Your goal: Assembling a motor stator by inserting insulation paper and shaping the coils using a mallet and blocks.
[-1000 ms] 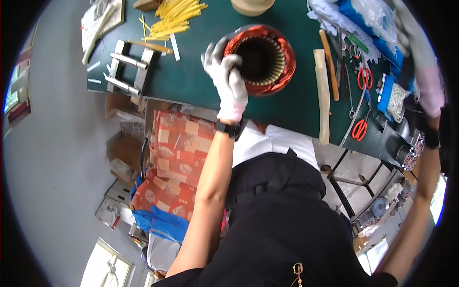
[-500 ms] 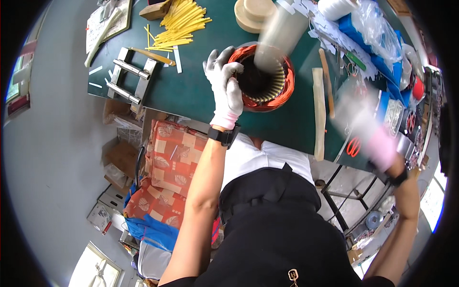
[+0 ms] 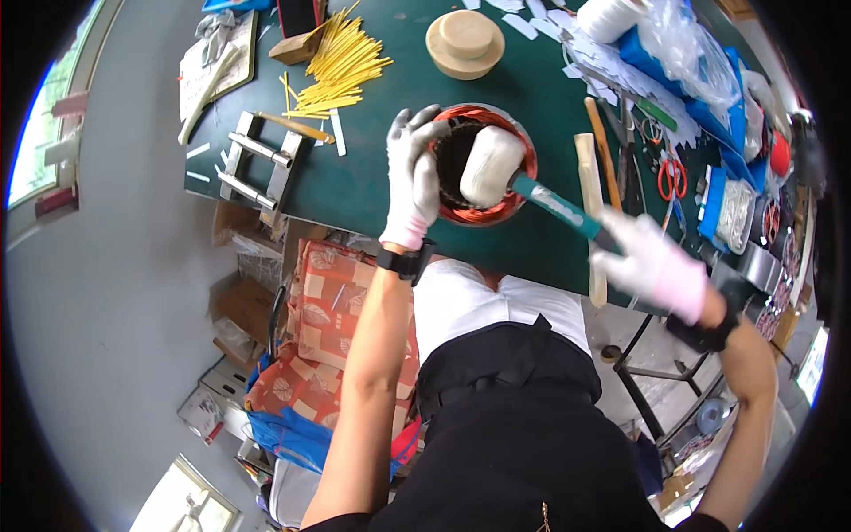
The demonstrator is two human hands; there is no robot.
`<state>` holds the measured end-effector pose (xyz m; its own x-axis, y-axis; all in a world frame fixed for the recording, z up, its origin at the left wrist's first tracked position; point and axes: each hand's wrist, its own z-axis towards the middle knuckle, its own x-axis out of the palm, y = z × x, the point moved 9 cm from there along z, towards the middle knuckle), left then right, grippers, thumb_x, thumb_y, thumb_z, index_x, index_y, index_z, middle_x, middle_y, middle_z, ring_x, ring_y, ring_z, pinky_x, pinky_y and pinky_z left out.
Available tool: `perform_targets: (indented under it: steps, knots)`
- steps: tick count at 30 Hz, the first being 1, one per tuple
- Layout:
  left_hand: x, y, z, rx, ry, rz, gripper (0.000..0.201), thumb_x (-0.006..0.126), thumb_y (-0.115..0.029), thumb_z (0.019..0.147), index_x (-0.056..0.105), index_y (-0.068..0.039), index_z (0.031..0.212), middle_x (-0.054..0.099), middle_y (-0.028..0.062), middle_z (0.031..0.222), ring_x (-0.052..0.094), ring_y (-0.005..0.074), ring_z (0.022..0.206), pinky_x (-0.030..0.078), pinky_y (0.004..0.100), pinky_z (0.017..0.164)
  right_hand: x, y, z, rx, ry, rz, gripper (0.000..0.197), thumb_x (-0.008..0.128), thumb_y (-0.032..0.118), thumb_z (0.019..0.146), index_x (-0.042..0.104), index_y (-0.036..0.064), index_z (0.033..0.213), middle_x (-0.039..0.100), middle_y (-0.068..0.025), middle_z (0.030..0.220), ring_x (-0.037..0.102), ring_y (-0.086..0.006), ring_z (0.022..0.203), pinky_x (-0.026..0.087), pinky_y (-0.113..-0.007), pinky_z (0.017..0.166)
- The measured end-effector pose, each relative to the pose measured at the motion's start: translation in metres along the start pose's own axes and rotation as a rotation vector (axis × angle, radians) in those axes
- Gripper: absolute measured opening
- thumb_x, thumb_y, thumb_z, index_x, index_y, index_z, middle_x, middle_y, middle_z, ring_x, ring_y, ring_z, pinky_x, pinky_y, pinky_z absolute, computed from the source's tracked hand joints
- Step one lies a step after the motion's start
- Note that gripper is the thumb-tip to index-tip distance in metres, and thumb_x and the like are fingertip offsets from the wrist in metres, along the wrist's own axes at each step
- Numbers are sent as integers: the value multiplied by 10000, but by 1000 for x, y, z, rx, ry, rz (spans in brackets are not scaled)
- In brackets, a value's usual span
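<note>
A motor stator (image 3: 477, 115) with a ring of orange copper windings stands on the green table. My gloved left hand (image 3: 415, 173) grips its left side, with the fingers curled at the rim. In my gloved right hand (image 3: 651, 262), somewhat blurred, is the handle end of a mallet (image 3: 558, 206) with a green and black handle. Its bulky white head (image 3: 492, 167) is over the stator's opening and covers part of the windings. Whether the head touches the stator, I cannot tell.
Behind the stator sits a round cream stepped block (image 3: 465, 44). Yellow strips (image 3: 346, 66) and a metal frame with two rods (image 3: 257, 164) lie to the left. Rightward are a pale flat stick (image 3: 589, 199), a brown stick (image 3: 603, 146) and red-handled scissors (image 3: 672, 177).
The mallet head has come down and nearer, from above the stator's far edge to over its opening. My right hand has moved left and slightly down. My left hand stays on the stator.
</note>
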<state>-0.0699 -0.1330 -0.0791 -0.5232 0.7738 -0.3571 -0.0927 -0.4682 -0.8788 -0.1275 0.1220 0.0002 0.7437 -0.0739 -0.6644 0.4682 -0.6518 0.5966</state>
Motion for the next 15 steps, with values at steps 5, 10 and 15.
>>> perform_targets:
  steps: [5,10,15]
  knots:
    - [-11,-19,7,56,79,162,368,450,-28,835,598,-98,1164,519,176,1304,364,402,1287,272,470,1102,-17,-17,-14,125,-80,122,276,650,201,821,513,21,978,560,-171,665,611,-279,594,466,-389,582]
    - [2,-25,-54,-263,-119,153,402,472,-22,778,575,-89,1161,345,223,1425,326,372,1323,282,458,1096,45,-90,-52,457,-336,779,173,627,161,869,524,46,948,469,34,604,445,-35,468,368,-234,432]
    - [-7,-26,-34,-69,37,148,388,409,-27,726,574,-50,1076,426,213,1340,370,377,1264,274,449,1094,85,-179,-59,502,-506,781,144,612,149,891,487,78,894,437,46,565,422,-38,409,347,-218,374]
